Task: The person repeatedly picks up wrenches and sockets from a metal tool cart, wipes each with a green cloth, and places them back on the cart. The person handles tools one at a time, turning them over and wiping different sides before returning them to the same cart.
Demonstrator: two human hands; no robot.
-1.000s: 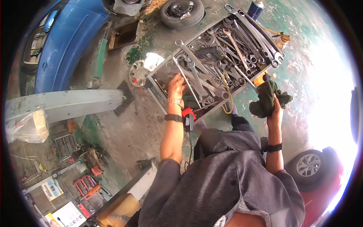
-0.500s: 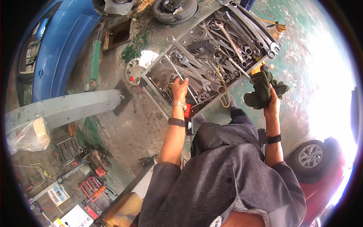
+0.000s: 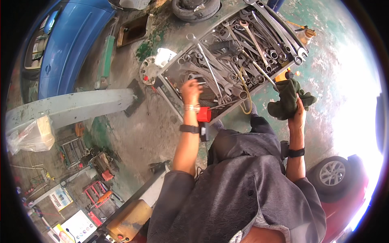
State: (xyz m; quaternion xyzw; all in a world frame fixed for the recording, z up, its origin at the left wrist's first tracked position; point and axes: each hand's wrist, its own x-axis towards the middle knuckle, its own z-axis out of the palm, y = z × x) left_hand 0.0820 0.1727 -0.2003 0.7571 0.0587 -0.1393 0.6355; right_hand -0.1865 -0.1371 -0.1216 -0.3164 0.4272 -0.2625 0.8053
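Observation:
My left hand (image 3: pixel 191 92) is over the near left part of a metal tray (image 3: pixel 169 101) full of wrenches. Its fingers are partly curled and blurred, so I cannot tell whether they grip anything. A long thin steel bar (image 3: pixel 210 68) lies apart from it, across the large wrenches. My right hand (image 3: pixel 298 114) is closed on a bunched dark green cloth (image 3: pixel 283 103) beyond the tray's right edge. A steel rod (image 3: pixel 259 69) runs from the tray to the cloth, where its end is hidden. A red cup-like thing (image 3: pixel 204 114) sits by my left wrist.
A grey lift arm (image 3: pixel 81 99) reaches in from the left, near a blue car (image 3: pixel 69 44). Behind the tray lie a tyre (image 3: pixel 194 10) and a rusty pan (image 3: pixel 133 30). A yellow hose (image 3: pixel 245 103) loops over the tray's near edge. A red car's wheel (image 3: pixel 331 174) is at lower right.
The long steel bar has shifted right across the tray and left my left hand. That hand has drawn away from it. My right hand still holds the cloth; the view has shifted slightly.

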